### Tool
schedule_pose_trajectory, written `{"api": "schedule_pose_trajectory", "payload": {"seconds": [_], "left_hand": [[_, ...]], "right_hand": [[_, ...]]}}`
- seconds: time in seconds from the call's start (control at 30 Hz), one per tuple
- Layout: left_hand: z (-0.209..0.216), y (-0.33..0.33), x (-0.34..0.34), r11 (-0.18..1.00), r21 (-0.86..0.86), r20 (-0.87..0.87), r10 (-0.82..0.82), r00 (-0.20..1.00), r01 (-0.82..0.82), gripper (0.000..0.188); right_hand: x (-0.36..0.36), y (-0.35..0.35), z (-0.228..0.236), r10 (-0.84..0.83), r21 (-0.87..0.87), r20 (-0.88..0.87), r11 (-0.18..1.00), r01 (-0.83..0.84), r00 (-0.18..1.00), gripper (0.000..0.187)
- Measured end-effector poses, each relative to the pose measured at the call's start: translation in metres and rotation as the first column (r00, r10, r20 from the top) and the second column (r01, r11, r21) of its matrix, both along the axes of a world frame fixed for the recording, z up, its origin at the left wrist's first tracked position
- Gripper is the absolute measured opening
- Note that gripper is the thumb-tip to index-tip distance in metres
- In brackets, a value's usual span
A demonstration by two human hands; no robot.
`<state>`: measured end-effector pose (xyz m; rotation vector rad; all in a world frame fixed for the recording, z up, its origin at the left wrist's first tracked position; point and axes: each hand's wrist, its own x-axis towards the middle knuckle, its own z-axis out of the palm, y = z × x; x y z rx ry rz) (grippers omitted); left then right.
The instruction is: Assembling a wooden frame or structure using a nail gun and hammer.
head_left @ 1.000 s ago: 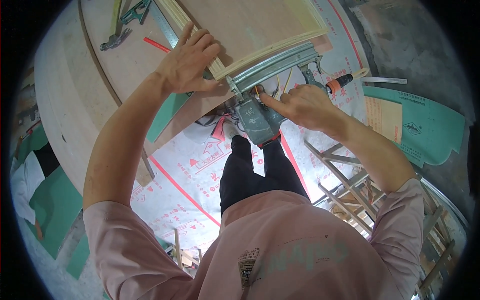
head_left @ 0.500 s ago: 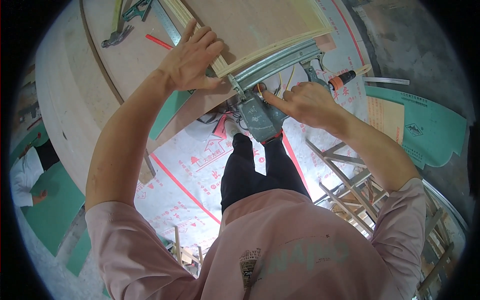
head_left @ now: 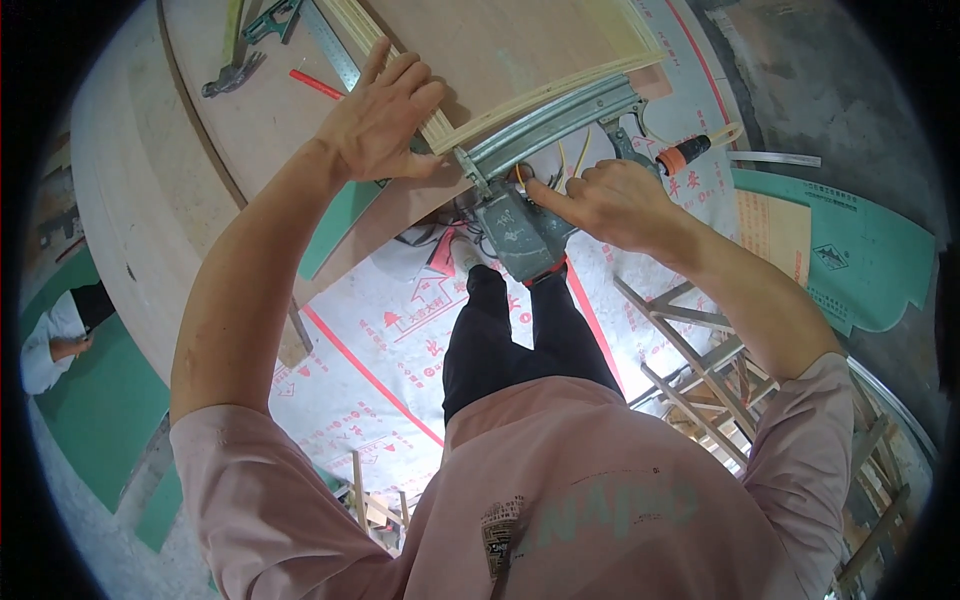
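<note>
A grey nail gun (head_left: pixel 518 232) with a long metal magazine (head_left: pixel 550 128) lies against the near edge of a plywood frame (head_left: pixel 555 98). My right hand (head_left: pixel 618 205) is closed round the gun's handle, index finger stretched toward its body; the trigger is hidden. An orange and black hose connector (head_left: pixel 685 156) sticks out at the handle's far end. At the frame's left corner, my left hand (head_left: pixel 385 115) grips the layered plywood edge, with the fingers over it and the thumb reaching toward the gun's nose.
A hammer (head_left: pixel 234 76), a red pencil (head_left: pixel 316 84) and a combination square (head_left: pixel 334 48) lie left of the frame on the curved board. Wooden trestles (head_left: pixel 690 370) stand lower right. Green sheets (head_left: pixel 850 250) lie at right. Another person (head_left: pixel 58 340) is at far left.
My hands, the nail gun and the plywood frame look unmoved. At far left, the other person's arm has shifted upward.
</note>
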<state>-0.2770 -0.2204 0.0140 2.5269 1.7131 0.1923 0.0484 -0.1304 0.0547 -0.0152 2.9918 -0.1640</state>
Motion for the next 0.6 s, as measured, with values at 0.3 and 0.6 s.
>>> {"api": "schedule_pose_trajectory", "payload": {"seconds": [0.3,0.6], "left_hand": [[0.002,0.002,0.002,1.0,-0.013,-0.018,-0.002,1.0,0.001,0.073],[-0.005,0.005,-0.017,0.984,0.082,-0.07,-0.151,0.986,0.157,0.064]], "right_hand": [[0.007,0.0,-0.01,-0.02,-0.001,0.005,1.0,0.02,1.0,0.057],[0.035,-0.035,0.009,-0.053,0.053,0.253,0.998,0.041,0.966,0.064]]}}
